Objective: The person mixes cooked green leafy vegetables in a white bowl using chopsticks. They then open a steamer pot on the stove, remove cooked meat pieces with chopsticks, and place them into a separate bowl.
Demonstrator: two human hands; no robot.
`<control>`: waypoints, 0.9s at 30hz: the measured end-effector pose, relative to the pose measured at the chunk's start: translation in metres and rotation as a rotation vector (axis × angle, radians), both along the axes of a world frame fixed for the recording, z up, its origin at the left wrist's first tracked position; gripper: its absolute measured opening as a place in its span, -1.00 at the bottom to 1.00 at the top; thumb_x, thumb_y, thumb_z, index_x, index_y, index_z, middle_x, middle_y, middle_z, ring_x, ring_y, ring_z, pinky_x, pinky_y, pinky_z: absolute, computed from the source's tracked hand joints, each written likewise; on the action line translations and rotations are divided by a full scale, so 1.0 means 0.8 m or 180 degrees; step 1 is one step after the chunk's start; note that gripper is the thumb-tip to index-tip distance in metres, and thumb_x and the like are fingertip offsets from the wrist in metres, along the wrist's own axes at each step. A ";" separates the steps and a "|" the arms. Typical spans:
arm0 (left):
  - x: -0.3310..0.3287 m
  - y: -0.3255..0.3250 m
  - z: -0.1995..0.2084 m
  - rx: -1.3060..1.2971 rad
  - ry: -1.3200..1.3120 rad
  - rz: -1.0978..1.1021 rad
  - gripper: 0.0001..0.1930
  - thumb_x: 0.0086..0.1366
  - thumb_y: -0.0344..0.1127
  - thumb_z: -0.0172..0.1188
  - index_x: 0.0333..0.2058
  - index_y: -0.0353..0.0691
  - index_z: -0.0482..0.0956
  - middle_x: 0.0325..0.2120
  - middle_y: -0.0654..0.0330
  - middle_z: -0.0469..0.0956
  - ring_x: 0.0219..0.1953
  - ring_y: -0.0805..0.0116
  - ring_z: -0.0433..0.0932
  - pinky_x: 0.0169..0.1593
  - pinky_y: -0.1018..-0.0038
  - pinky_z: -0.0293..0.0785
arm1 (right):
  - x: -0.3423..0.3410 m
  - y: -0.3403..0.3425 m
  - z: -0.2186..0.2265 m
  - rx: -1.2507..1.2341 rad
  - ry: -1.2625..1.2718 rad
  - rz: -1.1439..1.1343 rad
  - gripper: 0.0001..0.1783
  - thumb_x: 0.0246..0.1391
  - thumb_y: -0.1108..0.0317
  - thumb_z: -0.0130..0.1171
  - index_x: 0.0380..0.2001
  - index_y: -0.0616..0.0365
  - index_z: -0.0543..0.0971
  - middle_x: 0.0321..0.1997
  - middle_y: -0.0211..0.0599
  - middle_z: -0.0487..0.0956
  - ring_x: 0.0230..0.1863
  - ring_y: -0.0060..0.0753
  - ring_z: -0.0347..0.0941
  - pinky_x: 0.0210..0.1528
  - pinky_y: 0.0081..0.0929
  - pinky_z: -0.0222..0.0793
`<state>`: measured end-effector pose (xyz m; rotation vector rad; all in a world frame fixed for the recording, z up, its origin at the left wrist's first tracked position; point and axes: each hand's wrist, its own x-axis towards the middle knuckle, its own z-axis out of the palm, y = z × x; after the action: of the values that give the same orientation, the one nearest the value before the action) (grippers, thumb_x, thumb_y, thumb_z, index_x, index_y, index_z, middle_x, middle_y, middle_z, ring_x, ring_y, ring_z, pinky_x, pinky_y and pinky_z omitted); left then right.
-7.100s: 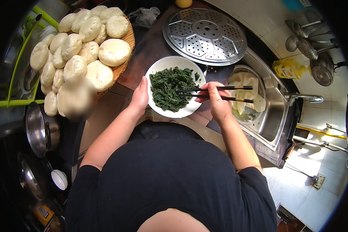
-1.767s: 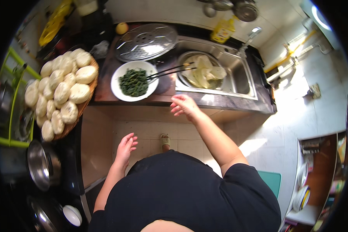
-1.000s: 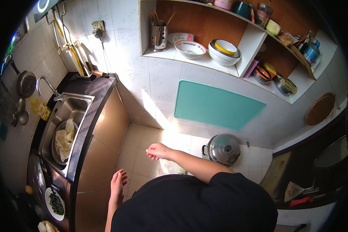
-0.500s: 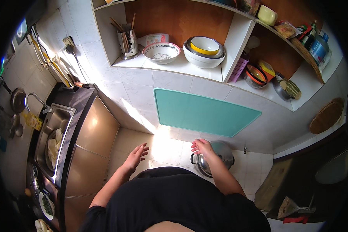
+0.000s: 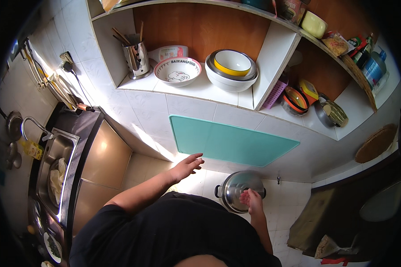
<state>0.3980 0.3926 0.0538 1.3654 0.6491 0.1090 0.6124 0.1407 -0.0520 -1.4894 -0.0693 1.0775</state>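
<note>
Two hands: right grip (image 5: 252, 201) closed on pot lid (image 5: 239, 190), left (image 5: 188, 165) open, apart.

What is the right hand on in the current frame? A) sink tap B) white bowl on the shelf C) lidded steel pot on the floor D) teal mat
C: the right hand rests on the lid of the steel pot standing on the tiled floor, while the left hand hangs open in the air, touching nothing.
</note>
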 end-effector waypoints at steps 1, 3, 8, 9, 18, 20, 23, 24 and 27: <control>0.008 0.004 -0.009 -0.0082 -0.0018 -0.0010 -0.45 0.23 -0.02 -0.18 0.12 -0.18 0.02 0.00 0.06 0.23 -0.03 0.21 0.29 -0.01 0.36 0.24 | 0.001 -0.001 0.004 -0.0034 -0.0009 -0.0036 -0.73 0.09 0.21 -0.15 -0.41 0.20 0.41 -0.54 -0.30 0.47 -0.55 -0.42 0.43 -0.52 -0.51 0.38; 0.013 0.009 -0.009 -0.0046 0.0000 -0.0045 -0.44 0.23 -0.01 -0.18 0.12 -0.18 0.02 0.00 0.07 0.24 -0.02 0.22 0.29 -0.01 0.37 0.24 | 0.002 0.005 0.010 -0.0098 0.0015 -0.0006 -0.73 0.09 0.21 -0.17 -0.40 0.19 0.40 -0.53 -0.30 0.46 -0.55 -0.43 0.42 -0.52 -0.51 0.38; -0.023 0.015 -0.015 -0.0049 0.0083 0.0327 -0.46 0.24 -0.02 -0.19 0.10 -0.18 0.05 -0.02 0.09 0.27 -0.03 0.25 0.29 -0.02 0.38 0.24 | 0.001 0.057 0.004 -0.0111 -0.0070 0.0523 -0.73 0.09 0.21 -0.16 -0.41 0.21 0.38 -0.53 -0.27 0.45 -0.55 -0.42 0.41 -0.52 -0.52 0.36; -0.041 0.015 -0.018 -0.0014 0.0141 0.0433 -0.47 0.24 -0.03 -0.19 0.10 -0.19 0.06 -0.03 0.10 0.29 -0.04 0.26 0.30 -0.02 0.39 0.25 | -0.004 0.074 0.000 -0.0125 -0.0052 0.0667 -0.73 0.09 0.21 -0.16 -0.41 0.22 0.38 -0.53 -0.26 0.45 -0.55 -0.42 0.41 -0.53 -0.52 0.36; -0.260 -0.074 -0.040 -0.0301 0.0612 0.2745 -0.57 0.25 -0.11 -0.19 0.02 -0.22 0.20 -0.09 0.14 0.34 -0.10 0.29 0.33 -0.08 0.43 0.25 | -0.111 0.231 -0.018 -0.0132 0.0028 0.2813 -0.71 0.08 0.22 -0.15 -0.39 0.28 0.36 -0.49 -0.20 0.45 -0.52 -0.40 0.42 -0.52 -0.56 0.36; -0.297 -0.108 -0.042 -0.0387 0.0597 0.3225 -0.58 0.24 -0.11 -0.18 0.01 -0.21 0.21 -0.11 0.14 0.35 -0.11 0.30 0.33 -0.09 0.43 0.26 | -0.147 0.260 -0.006 -0.0063 0.0009 0.3203 -0.73 0.07 0.23 -0.15 -0.39 0.27 0.36 -0.47 -0.19 0.45 -0.51 -0.40 0.42 -0.51 -0.56 0.36; -0.338 -0.156 -0.053 -0.0521 0.0439 0.3869 -0.59 0.24 -0.11 -0.17 -0.01 -0.19 0.24 -0.14 0.16 0.37 -0.14 0.34 0.33 -0.12 0.45 0.27 | -0.208 0.284 0.018 0.0089 0.0048 0.3747 -0.75 0.07 0.25 -0.14 -0.41 0.26 0.36 -0.47 -0.19 0.45 -0.50 -0.39 0.43 -0.50 -0.57 0.37; -0.348 -0.172 -0.056 -0.0562 0.0356 0.4077 -0.60 0.24 -0.11 -0.16 -0.01 -0.18 0.25 -0.16 0.17 0.37 -0.15 0.36 0.33 -0.13 0.46 0.27 | -0.229 0.288 0.022 0.0100 0.0035 0.3931 -0.75 0.07 0.25 -0.14 -0.41 0.26 0.36 -0.47 -0.19 0.46 -0.50 -0.39 0.43 -0.50 -0.57 0.37; -0.377 -0.215 -0.058 -0.0585 0.0092 0.4423 -0.62 0.24 -0.11 -0.15 -0.03 -0.17 0.28 -0.19 0.22 0.38 -0.19 0.43 0.32 -0.16 0.51 0.27 | -0.293 0.286 0.028 0.0127 0.0022 0.4440 -0.75 0.08 0.25 -0.15 -0.41 0.24 0.37 -0.47 -0.20 0.46 -0.49 -0.39 0.43 -0.48 -0.56 0.39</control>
<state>0.0965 0.2203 0.0075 0.5261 1.4884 1.0998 0.3781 0.3693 -0.0294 -1.3065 -1.2544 2.1163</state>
